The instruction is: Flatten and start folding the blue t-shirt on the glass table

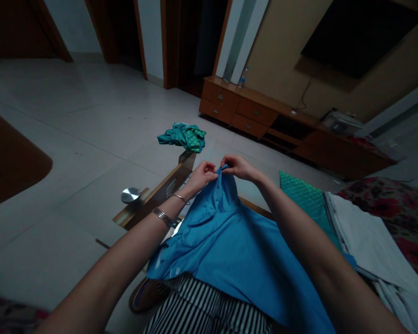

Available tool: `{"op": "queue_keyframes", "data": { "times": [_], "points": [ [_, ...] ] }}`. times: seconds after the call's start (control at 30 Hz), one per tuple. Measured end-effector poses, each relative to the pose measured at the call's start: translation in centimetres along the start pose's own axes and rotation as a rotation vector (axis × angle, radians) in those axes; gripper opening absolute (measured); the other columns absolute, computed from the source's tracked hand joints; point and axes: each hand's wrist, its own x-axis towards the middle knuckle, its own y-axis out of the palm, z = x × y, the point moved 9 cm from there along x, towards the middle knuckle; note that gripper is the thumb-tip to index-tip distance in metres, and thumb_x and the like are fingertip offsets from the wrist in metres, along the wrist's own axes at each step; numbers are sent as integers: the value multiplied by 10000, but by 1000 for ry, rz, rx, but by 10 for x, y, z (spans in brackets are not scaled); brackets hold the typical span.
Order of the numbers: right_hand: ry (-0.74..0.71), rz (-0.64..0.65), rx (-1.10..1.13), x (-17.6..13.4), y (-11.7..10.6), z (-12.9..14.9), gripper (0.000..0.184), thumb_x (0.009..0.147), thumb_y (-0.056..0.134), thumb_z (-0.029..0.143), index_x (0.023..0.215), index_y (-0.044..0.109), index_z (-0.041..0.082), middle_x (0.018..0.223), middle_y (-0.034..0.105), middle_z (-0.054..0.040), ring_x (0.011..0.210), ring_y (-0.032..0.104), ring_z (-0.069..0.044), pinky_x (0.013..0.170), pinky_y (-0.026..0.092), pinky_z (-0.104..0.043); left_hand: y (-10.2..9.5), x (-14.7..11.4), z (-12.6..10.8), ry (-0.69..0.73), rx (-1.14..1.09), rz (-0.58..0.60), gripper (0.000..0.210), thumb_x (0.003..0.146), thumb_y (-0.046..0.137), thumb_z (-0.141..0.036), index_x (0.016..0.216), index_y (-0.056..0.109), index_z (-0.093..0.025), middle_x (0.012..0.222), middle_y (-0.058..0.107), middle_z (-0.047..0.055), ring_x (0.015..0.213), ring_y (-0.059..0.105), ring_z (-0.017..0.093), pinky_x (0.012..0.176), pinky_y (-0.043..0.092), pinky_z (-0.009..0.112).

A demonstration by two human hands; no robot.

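A smooth blue shirt (pixel 226 232) hangs from both hands and spreads down over my lap, its cloth gathered into folds toward the top. Small pale marks show near its lower left edge. My left hand (pixel 204 175), with bangles on the wrist, pinches the gathered top from the left side. Close beside it, my right hand (pixel 239 167) grips the same bunched cloth between thumb and fingers. The fingertips of the two hands almost meet. Part of the shirt's right side is hidden behind my right forearm.
Beyond my hands, a crumpled green cloth (pixel 184 136) lies on the glass table, which also bears a round metal object (pixel 130 195). To the right are a green patterned cloth (pixel 301 197) and white cloth (pixel 372 232) by a floral-covered seat. A wooden cabinet (pixel 254 111) lines the wall.
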Motion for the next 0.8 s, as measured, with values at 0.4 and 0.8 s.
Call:
{"op": "queue_keyframes", "data": {
  "times": [0.4, 0.8],
  "points": [
    [144, -189, 319, -11, -24, -38, 284, 614, 740, 344, 799, 637, 155, 747, 631, -5, 695, 551, -132, 719, 460, -290, -31, -106, 21, -275, 255, 323, 517, 828, 577, -475, 1283, 571, -231, 1011, 642, 68, 834, 578, 156, 684, 446, 244],
    [237, -343, 342, -5, -20, -76, 304, 556, 718, 344, 786, 633, 163, 764, 635, -15, 681, 537, -128, 682, 459, -283, -31, -170, 9, -372, 640, 369, 228, 626, 710, -367, 712, 641, -168, 711, 602, -4, 701, 529, 176, 634, 378, 252]
  ]
}}
